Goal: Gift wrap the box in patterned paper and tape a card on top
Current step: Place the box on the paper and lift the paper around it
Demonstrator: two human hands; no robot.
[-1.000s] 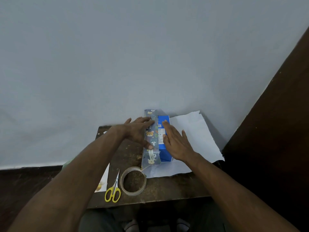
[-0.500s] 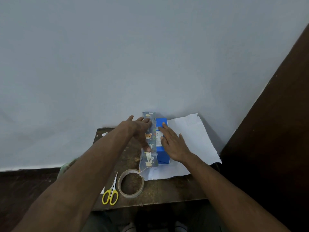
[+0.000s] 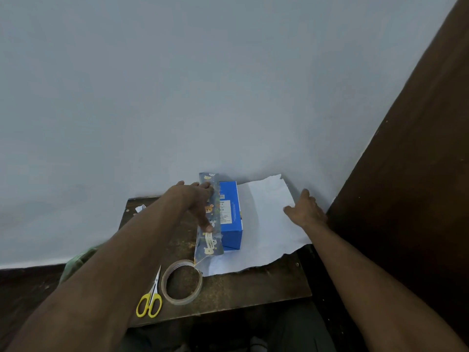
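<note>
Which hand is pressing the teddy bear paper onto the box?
The left hand. Its fingers pin the blue bear-patterned paper flap against the blue cardboard box, while the right hand rests far off on the sheet's white edge.

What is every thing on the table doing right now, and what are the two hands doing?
Blue box: lying on the paper, only partly covered.
Patterned paper: left flap folded up onto the box, right side flat, white side up.
Left hand: fingers spread, pressing the flap against the box.
Right hand: resting at the paper's right edge.
Tape roll: lying flat, untouched.
Scissors: closed, lying beside the tape.
Table: holding everything.
</note>
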